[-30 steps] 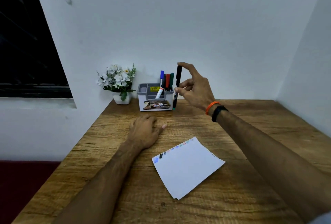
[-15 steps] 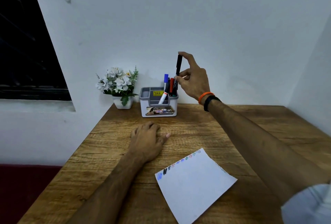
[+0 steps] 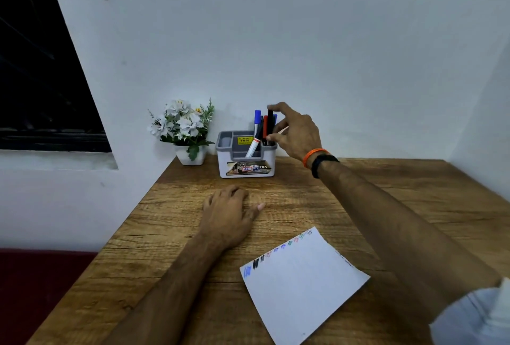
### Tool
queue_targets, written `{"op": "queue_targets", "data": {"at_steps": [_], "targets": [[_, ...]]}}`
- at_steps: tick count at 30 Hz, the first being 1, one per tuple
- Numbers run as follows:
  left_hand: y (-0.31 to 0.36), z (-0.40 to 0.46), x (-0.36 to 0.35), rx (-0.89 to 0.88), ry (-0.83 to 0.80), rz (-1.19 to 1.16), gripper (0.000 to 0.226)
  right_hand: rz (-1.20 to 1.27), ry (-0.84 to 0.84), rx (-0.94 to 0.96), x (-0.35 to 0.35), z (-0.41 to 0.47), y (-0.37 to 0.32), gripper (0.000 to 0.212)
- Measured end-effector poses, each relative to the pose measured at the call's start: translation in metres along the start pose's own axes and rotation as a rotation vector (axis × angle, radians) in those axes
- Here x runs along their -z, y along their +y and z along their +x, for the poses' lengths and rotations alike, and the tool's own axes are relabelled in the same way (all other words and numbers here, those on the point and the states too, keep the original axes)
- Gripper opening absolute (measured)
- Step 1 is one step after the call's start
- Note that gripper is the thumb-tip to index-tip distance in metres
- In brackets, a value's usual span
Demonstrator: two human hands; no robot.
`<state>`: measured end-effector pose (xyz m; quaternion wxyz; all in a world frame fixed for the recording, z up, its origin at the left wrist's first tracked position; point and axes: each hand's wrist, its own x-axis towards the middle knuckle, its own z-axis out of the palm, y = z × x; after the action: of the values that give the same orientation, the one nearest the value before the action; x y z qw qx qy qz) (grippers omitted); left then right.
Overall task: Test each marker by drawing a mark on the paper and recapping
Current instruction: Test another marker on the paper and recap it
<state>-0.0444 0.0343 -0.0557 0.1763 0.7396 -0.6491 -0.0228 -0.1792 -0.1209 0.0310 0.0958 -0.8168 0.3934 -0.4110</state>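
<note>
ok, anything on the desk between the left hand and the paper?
Nothing: in the head view, only bare wooden desk separates the left hand from the paper.

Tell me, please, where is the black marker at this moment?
In the head view, the black marker stands upright in the right compartment of the grey organizer by the wall, beside the red marker, its top between the right hand fingers.

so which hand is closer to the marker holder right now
Right. The right hand is at the marker holder, fingers on a black marker in it. The left hand rests flat on the table, nearer the person.
</note>
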Motion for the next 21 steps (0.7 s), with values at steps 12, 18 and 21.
{"op": "queue_targets", "data": {"at_steps": [12, 18, 21], "targets": [[-0.001, 0.0, -0.002, -0.009, 0.005, 0.009, 0.062, 0.019, -0.104, -0.052, 0.007, -0.008, 0.003, 0.055], [-0.002, 0.002, -0.003, -0.003, -0.005, 0.012, 0.062, 0.008, -0.017, -0.023, 0.019, -0.019, 0.002, 0.063], [-0.003, 0.002, -0.003, -0.012, 0.002, 0.005, 0.062, -0.021, -0.021, -0.016, 0.025, -0.036, 0.001, 0.057]]}}
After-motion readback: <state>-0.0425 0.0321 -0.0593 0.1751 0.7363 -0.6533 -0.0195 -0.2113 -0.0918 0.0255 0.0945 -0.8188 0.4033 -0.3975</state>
